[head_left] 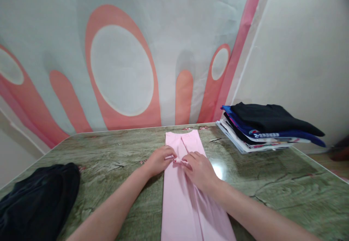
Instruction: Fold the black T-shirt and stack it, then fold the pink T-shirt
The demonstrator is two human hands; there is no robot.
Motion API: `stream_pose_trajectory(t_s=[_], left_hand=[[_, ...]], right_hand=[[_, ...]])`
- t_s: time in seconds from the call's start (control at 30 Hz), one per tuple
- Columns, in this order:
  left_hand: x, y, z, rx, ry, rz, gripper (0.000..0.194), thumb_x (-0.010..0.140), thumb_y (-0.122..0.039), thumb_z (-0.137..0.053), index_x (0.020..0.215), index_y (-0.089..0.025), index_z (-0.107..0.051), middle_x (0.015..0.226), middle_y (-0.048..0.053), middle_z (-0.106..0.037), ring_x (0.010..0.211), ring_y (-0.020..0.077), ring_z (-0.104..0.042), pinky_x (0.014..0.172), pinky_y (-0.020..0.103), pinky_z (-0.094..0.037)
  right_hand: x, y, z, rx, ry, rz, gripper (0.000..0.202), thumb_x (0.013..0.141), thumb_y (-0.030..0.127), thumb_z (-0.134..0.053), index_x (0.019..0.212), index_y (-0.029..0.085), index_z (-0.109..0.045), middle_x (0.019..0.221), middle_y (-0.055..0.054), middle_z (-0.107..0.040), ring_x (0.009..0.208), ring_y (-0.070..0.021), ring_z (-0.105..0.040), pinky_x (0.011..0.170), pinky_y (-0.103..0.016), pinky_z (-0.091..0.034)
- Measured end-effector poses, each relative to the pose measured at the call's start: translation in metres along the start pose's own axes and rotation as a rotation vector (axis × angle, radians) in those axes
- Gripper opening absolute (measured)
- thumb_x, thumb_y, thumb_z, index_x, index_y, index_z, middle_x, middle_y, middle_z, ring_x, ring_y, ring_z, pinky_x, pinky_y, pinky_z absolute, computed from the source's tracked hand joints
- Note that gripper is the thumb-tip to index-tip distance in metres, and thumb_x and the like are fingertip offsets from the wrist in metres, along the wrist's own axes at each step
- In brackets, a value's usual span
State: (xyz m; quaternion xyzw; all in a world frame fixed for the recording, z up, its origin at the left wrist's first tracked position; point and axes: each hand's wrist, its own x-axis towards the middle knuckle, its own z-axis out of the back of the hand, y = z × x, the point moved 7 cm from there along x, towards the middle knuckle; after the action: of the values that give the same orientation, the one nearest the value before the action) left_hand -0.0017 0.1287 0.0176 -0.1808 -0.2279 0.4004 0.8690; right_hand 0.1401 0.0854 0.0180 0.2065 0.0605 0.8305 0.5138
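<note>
A pink garment (178,201) lies in a long narrow strip down the middle of the table, its far end near the table's back edge. My left hand (160,160) is at the strip's left side, fingers closed on a small raised fold of the pink cloth. From the right, my right hand (200,170) pinches the same fold, its thumb and fingertips just beside those of my left hand. A lengthwise overlap in the cloth runs beneath and past my right hand.
A stack of folded clothes (267,119), black on top, sits at the table's back right. Dark cloth (40,201) lies at the near left. The wood-patterned table (109,153) meets a wall (169,23) with pink shapes behind.
</note>
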Motion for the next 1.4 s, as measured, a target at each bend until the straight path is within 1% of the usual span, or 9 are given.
stream_pose_trajectory(t_s=[0.17,0.33,0.47,0.63,0.77,0.9,1.0,1.17,1.4], left_hand=[[-0.002,0.007,-0.001,-0.006,-0.003,0.002,0.018,0.080,-0.013,-0.055,0.089,-0.021,-0.068,0.096,0.003,-0.065,0.095,0.0156,-0.059,0.089,0.025,-0.043],[0.009,0.024,0.013,0.100,-0.147,0.088,0.018,0.084,-0.016,-0.051,0.089,-0.020,-0.068,0.095,0.004,-0.065,0.096,0.0165,-0.059,0.090,0.026,-0.043],[0.039,0.050,0.019,0.309,-0.126,0.227,0.022,0.085,-0.018,-0.051,0.096,-0.019,-0.070,0.100,0.005,-0.067,0.099,0.0184,-0.059,0.090,0.027,-0.043],[0.083,0.065,0.009,0.375,-0.051,0.288,0.022,0.082,-0.019,-0.054,0.091,-0.021,-0.074,0.096,0.005,-0.071,0.094,0.0180,-0.063,0.084,0.025,-0.045],[0.094,0.064,-0.002,0.403,-0.024,0.305,0.017,0.080,-0.023,-0.059,0.087,-0.023,-0.074,0.094,0.005,-0.071,0.090,0.0184,-0.064,0.081,0.025,-0.045],[0.088,0.057,-0.009,0.450,-0.039,0.303,0.019,0.085,-0.025,-0.058,0.098,-0.022,-0.071,0.102,0.008,-0.068,0.097,0.0207,-0.061,0.086,0.029,-0.043],[0.083,0.051,-0.013,0.481,-0.027,0.275,0.018,0.087,-0.024,-0.055,0.097,-0.020,-0.070,0.101,0.011,-0.067,0.098,0.0228,-0.060,0.087,0.032,-0.041],[0.084,0.038,-0.013,0.571,-0.014,0.214,0.019,0.088,-0.020,-0.052,0.085,-0.015,-0.070,0.094,0.014,-0.066,0.103,0.0271,-0.054,0.089,0.039,-0.036],[0.086,0.023,-0.015,0.704,-0.017,0.127,0.019,0.088,-0.015,-0.048,0.087,-0.013,-0.067,0.096,0.015,-0.066,0.101,0.0272,-0.052,0.088,0.040,-0.033]], right_hand=[[0.000,0.005,-0.006,-0.019,-0.081,0.022,0.008,0.090,0.027,-0.056,0.088,0.020,-0.061,0.092,-0.003,-0.062,0.093,-0.0196,-0.051,0.084,-0.032,-0.035],[0.003,0.001,-0.005,0.005,-0.118,0.034,0.007,0.090,0.026,-0.057,0.087,0.020,-0.061,0.091,-0.003,-0.061,0.093,-0.0196,-0.049,0.083,-0.032,-0.032],[0.003,0.002,-0.006,0.009,-0.117,0.049,0.006,0.089,0.024,-0.058,0.087,0.020,-0.062,0.090,-0.003,-0.061,0.093,-0.0200,-0.048,0.082,-0.032,-0.031],[0.002,0.002,-0.006,-0.004,-0.135,0.047,0.006,0.088,0.022,-0.057,0.086,0.021,-0.062,0.090,-0.003,-0.061,0.091,-0.0200,-0.048,0.081,-0.033,-0.031],[0.005,0.001,-0.008,0.006,-0.139,0.040,0.002,0.085,0.021,-0.061,0.086,0.021,-0.062,0.091,-0.002,-0.060,0.091,-0.0203,-0.047,0.080,-0.033,-0.031],[0.007,-0.002,-0.010,0.009,-0.132,0.029,0.002,0.083,0.020,-0.062,0.084,0.021,-0.062,0.090,-0.002,-0.060,0.092,-0.0207,-0.046,0.081,-0.034,-0.030],[0.008,-0.002,-0.011,-0.001,-0.121,0.026,0.002,0.083,0.020,-0.061,0.084,0.021,-0.062,0.090,-0.003,-0.060,0.092,-0.0206,-0.047,0.081,-0.034,-0.030],[0.008,-0.001,-0.011,-0.019,-0.098,0.026,0.002,0.085,0.022,-0.061,0.086,0.022,-0.062,0.091,-0.003,-0.060,0.093,-0.0206,-0.046,0.081,-0.034,-0.030],[0.007,0.000,-0.009,-0.040,-0.103,0.028,0.004,0.085,0.022,-0.058,0.083,0.021,-0.062,0.089,-0.004,-0.059,0.091,-0.0210,-0.047,0.079,-0.034,-0.031]])
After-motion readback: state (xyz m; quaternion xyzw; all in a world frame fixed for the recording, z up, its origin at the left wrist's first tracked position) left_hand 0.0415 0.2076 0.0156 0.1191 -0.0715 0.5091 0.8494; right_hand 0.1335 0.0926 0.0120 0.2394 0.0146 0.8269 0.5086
